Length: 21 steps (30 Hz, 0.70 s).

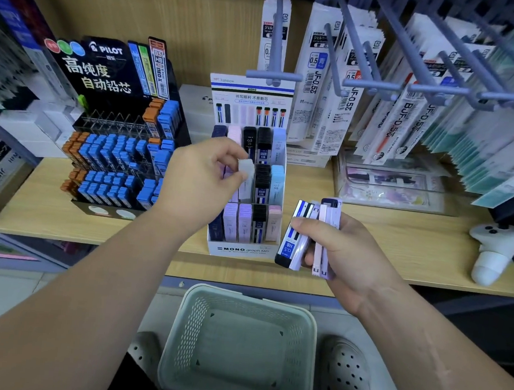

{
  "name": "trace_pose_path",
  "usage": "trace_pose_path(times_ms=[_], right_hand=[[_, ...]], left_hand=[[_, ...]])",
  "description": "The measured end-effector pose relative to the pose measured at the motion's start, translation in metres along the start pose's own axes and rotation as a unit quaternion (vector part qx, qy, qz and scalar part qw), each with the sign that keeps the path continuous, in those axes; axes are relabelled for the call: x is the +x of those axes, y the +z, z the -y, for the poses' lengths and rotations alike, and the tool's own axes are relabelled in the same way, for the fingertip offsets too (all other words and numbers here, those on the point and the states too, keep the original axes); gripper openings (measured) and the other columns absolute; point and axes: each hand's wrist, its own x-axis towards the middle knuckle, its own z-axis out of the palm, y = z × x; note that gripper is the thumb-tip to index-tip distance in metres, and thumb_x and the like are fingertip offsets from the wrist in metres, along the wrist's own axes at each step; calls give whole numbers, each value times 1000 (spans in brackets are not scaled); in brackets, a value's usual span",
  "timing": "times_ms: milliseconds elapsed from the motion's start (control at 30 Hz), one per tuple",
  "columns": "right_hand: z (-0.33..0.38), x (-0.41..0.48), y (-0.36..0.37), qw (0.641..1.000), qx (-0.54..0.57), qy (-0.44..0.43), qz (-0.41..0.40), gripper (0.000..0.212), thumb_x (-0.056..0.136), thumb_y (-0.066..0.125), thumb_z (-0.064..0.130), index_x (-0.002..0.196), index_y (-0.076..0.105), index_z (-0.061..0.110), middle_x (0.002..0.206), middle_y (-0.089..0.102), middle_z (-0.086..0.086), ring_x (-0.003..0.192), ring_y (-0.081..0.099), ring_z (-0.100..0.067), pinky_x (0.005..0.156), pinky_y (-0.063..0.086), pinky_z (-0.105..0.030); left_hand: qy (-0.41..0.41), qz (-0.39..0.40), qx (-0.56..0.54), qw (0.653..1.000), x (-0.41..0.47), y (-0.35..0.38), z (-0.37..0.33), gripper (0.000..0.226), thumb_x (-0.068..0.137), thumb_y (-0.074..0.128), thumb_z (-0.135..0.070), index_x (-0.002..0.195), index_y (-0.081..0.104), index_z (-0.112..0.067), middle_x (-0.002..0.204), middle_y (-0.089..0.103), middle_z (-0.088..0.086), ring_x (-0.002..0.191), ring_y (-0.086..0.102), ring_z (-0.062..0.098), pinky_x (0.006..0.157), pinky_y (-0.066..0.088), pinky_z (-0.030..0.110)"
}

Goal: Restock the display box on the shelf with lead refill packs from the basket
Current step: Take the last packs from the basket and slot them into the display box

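The white tiered MONO display box stands on the wooden shelf, its rows filled with navy, pink, lilac, black and light-blue lead refill packs. My left hand pinches a pale lilac pack by its top end, over the box's middle tier. My right hand grips a bundle of several packs, blue-white and lilac, just right of the box. The pale green perforated basket sits on the floor below the shelf, and nothing shows inside it.
A black Pilot display with blue and orange lead cases stands left of the box. Pen refill packets hang on grey pegs above right. A white controller lies on the shelf at right. White clogs flank the basket.
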Motion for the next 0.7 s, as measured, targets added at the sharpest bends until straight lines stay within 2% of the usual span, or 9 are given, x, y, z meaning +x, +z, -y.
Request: trace_pose_path(times_ms=[100,133,200,267,367,533,600,700], right_hand=[[-1,1,0,1000,-2,2,3,8,83,76,15,88,70,17,76,71,-8,68,61,-24,66,47,-36],[-2,1,-1,1000,-3,4,2,9,82,76,16,89,71,17,78,72,-9,71,62,-26,70,47,-38],[-2,1,-1,1000,-5,6,3,9,82,77,16,89,71,17,77,71,-9,70,61,-25,68,47,-37],[-2,1,-1,1000,-7,7,7,9,82,76,16,88,70,18,74,70,-7,62,59,-20,61,45,-32],[-2,0,-2,1000,-11,6,8,8,82,77,17,86,70,19,75,71,-7,67,59,-23,62,44,-33],[-3,2,-4,1000,-6,3,5,9,82,78,17,87,72,19,80,72,-10,79,60,-30,74,43,-43],[-4,2,-5,1000,-6,4,4,9,82,79,17,88,73,19,83,73,-11,81,61,-31,77,45,-44],[-4,2,-5,1000,-7,5,4,7,82,79,17,85,73,20,83,73,-12,81,60,-31,77,44,-45]], left_hand=[[68,-12,88,994,0,3,3,17,78,81,-15,93,75,-22,73,60,-19,65,53,-1,69,43,7],[90,-19,111,990,0,4,5,19,76,82,-15,93,75,-21,77,59,-18,69,51,-1,70,42,8],[116,-30,129,984,0,6,9,21,74,83,-14,94,77,-17,83,61,-11,77,55,4,74,47,19],[131,-34,138,981,0,7,9,21,74,83,-13,94,78,-15,85,65,-5,79,58,9,73,50,24],[121,-37,134,983,-1,9,6,17,77,81,-15,94,77,-16,83,68,-6,75,54,4,72,46,21],[111,-39,139,983,-1,9,6,17,77,81,-15,94,77,-16,88,72,-3,79,63,13,73,50,25],[117,-44,140,982,0,8,6,16,75,82,-14,91,78,-15,83,69,-4,75,58,9,71,49,24],[94,-37,135,986,-1,9,4,13,77,81,-16,90,77,-18,68,55,-19,63,50,1,67,50,25]])
